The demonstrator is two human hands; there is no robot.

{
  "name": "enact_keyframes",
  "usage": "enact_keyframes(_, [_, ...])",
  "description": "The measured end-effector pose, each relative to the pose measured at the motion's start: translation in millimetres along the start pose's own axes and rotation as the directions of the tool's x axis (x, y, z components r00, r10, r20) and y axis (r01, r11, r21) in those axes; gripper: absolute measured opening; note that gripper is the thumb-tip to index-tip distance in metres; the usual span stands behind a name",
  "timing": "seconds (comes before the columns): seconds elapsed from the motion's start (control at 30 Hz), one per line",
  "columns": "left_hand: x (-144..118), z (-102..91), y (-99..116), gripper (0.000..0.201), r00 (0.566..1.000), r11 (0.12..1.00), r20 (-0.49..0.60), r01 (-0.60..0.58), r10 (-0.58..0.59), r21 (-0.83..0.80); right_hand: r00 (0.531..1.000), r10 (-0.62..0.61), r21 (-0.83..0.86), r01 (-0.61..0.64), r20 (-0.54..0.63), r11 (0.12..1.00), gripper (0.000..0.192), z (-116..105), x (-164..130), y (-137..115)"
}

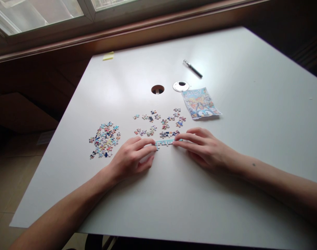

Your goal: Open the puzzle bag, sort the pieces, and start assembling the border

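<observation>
A short strip of joined light-blue jigsaw puzzle pieces (pixel 164 142) lies flat on the white table, between my two hands. My left hand (pixel 134 154) has its bent fingertips against the strip's left end, with the thumb tucked lower. At the right end, my right hand (pixel 204 146) grips the strip with its fingertips, which partly hide the blue edge there. Just beyond the strip sits a row of dark and multicoloured puzzle pieces (pixel 169 134). More loose puzzle pieces (pixel 165 124) are scattered farther back.
Left of my left hand is a heap of mixed puzzle pieces (pixel 105 140). A printed picture sheet (pixel 200 102) rests at the back right. Behind it are a black pen (pixel 193 68), a round metal cover (pixel 181 86) and a table hole (pixel 157 89). Yellow tape (pixel 108 56) marks the far edge.
</observation>
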State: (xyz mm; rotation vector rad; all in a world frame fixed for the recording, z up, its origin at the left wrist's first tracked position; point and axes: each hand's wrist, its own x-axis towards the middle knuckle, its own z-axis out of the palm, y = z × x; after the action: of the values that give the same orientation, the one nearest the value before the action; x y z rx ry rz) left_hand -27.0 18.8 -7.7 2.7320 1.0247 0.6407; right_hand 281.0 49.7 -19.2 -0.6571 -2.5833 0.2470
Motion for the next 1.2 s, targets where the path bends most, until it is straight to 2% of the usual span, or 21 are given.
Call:
enact_keyframes(0.9, [2.2, -1.0, 1.7, 0.021, 1.000, 1.000, 0.004, 0.001, -0.001, -0.003, 1.000, -0.005, -0.028, 0.005, 0.005, 1.000, 0.055, 1.5, -1.1, 1.1])
enact_keyframes(1.2, [1.1, -1.1, 2.1, 0.020, 1.000, 1.000, 0.005, 0.004, -0.004, -0.005, 1.000, -0.017, -0.043, 0.017, -0.002, 0.999, 0.046, 0.0, 0.3, -0.4])
